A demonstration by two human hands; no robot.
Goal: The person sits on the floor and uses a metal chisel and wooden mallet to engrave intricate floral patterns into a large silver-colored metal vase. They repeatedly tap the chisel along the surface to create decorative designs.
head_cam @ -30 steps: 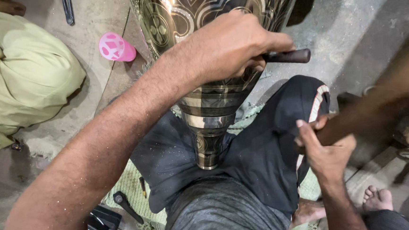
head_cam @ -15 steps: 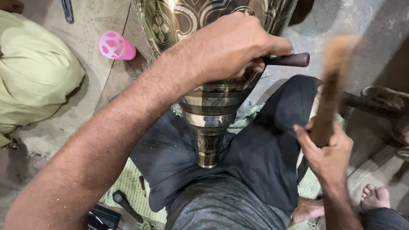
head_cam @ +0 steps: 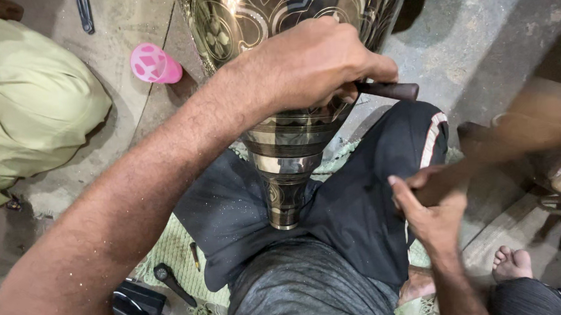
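Note:
A large engraved brass vase with dark patterned bands rests narrow end down between my legs. Fingers closed, my left hand presses a dark chisel-like tool against the vase's side. At the lower right, my right hand grips a wooden stick, blurred by motion, that slants away to the right. The stick is apart from the chisel, lower and to its right.
A pink plastic cup lies on the concrete floor at upper left, beside a yellow-green cloth bundle. Small dark tools lie on a green mat by my left thigh. A bare foot shows at lower right.
The wooden stick swung up to near vertical half a second ago and has come back down to slant rightward. My left hand and the chisel have held still on the vase.

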